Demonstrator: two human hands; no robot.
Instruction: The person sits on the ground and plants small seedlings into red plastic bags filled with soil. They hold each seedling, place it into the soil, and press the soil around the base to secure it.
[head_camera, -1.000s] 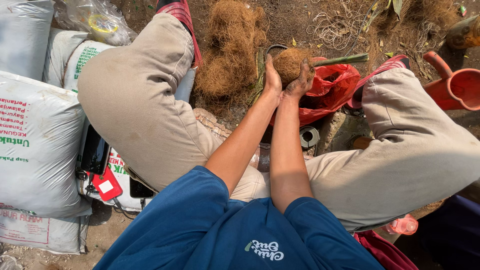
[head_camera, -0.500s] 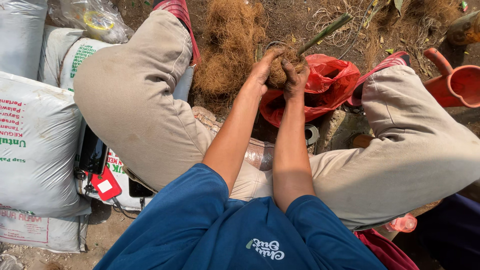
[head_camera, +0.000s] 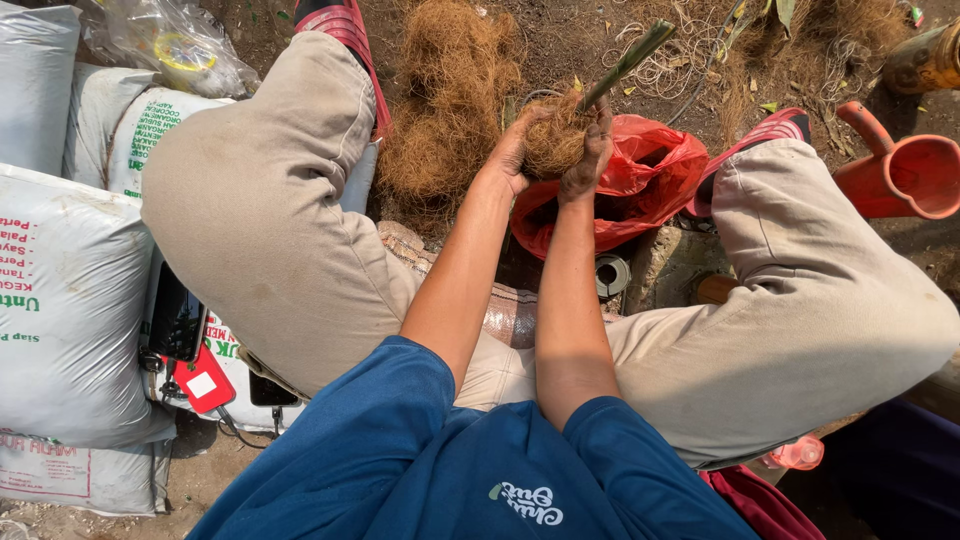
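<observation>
Both hands clench a brown fibrous coconut-husk ball (head_camera: 553, 140) with a green stem (head_camera: 628, 62) sticking up: left hand (head_camera: 512, 150) grasps one side, right hand (head_camera: 590, 150) the other, above a red plastic bag (head_camera: 650, 185), beside a loose brown fibre pile (head_camera: 445, 100).

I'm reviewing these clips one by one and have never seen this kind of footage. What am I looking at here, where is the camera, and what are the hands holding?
There is no machine: a camera worn on a person's head looks down at their own arms and bent knees as they sit on bare ground. The left hand and right hand press together around a ball of brown fibre, with a green stem sticking up out of it. Just beyond lies a red plastic bag, a loose fibre pile, and a red watering can at right. White sacks are stacked on the left.
</observation>
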